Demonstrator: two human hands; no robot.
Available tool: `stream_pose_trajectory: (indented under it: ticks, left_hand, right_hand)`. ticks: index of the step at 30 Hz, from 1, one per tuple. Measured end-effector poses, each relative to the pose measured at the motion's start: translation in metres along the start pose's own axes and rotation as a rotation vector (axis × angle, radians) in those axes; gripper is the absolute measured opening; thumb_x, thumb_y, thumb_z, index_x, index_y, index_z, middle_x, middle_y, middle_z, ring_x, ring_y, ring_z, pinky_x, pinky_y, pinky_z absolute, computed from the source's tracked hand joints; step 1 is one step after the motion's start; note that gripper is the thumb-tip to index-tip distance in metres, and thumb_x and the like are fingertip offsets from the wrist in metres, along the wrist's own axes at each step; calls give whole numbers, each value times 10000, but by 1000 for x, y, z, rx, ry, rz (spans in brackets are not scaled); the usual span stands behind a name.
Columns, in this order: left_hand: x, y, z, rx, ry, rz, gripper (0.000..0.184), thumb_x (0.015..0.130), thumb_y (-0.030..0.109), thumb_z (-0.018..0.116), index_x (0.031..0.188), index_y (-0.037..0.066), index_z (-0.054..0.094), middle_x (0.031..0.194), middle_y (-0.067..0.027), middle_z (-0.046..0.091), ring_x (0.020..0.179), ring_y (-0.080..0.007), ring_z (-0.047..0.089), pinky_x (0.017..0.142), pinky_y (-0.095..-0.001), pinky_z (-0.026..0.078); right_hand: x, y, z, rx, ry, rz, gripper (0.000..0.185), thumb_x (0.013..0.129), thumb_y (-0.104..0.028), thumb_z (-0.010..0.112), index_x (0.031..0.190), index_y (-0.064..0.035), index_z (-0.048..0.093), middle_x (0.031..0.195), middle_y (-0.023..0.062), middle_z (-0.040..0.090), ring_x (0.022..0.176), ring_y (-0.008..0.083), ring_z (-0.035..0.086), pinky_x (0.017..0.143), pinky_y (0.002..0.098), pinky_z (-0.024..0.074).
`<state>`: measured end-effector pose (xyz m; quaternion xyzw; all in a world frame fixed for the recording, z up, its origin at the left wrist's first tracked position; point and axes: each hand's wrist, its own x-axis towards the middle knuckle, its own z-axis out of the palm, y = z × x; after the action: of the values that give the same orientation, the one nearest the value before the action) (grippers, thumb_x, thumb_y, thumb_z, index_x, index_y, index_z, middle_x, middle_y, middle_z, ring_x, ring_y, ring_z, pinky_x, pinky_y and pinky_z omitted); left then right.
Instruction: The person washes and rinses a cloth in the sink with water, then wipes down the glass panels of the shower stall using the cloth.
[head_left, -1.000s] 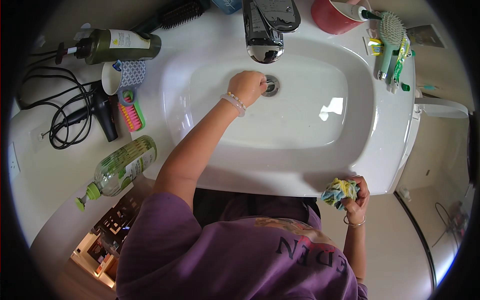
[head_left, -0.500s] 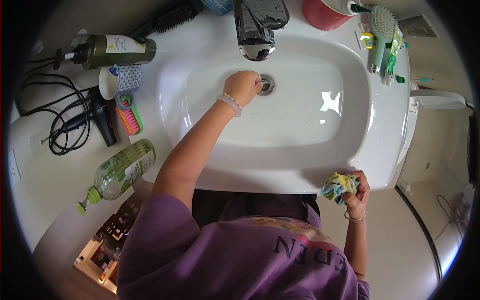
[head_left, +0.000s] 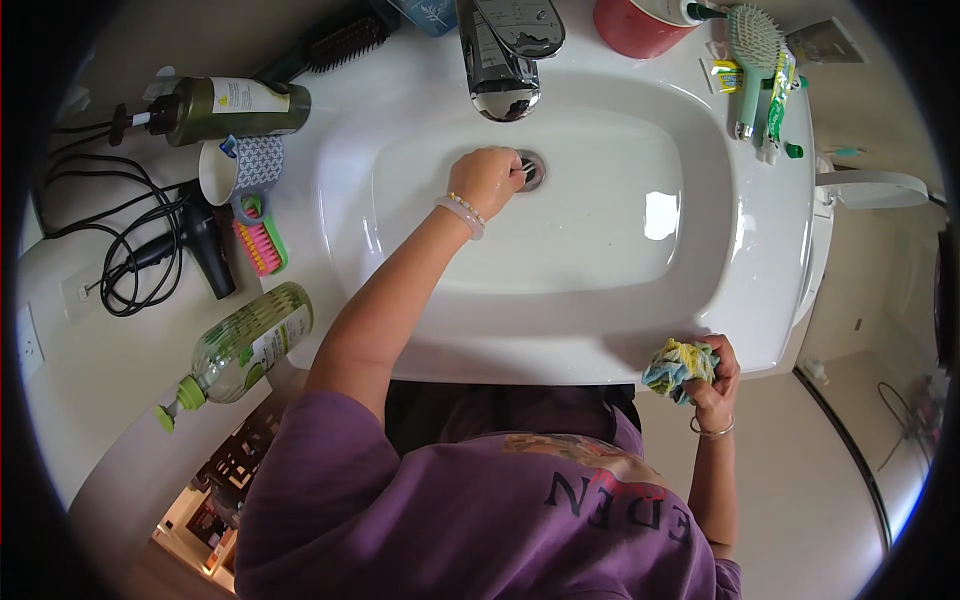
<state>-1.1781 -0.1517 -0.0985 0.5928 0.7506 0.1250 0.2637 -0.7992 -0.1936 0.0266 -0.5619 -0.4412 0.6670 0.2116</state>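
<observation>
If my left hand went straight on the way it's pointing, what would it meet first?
Most likely the drain fitting, right beside the curled fingers of your left hand in the sink. Whether they already touch it is unclear from this view.

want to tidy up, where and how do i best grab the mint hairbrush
Probably best by its slim handle, coming from your side, since that end points back toward you; its bristles face up, and a green tube lies just right.
</observation>
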Motion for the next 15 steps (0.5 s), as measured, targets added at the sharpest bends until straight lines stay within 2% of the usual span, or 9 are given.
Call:
stream_pose_trajectory:
  ticks: [3, 15]
  left_hand:
    - [-3, 5, 0, 22, -5, -47, 125, 760, 203, 644, 763, 78, 639, 738, -90, 635, 682, -266, 607, 613, -372, 469]
    - [-9, 4, 8, 18, 86, -11, 122, 745, 191, 661, 763, 77, 622, 756, -81, 628, 681, -255, 600, 608, -365, 466]
  right_hand:
    - [0, 2, -1, 6, 7, 1, 370, 552, -73, 594, 908, -15, 511, 801, 13, 540, 726, 94, 503, 676, 218, 421]
    - [-1, 2, 1, -5, 21, -8, 377, 553, -81, 599, 914, -12, 512, 806, 17, 549, 732, 102, 510, 696, 224, 425]
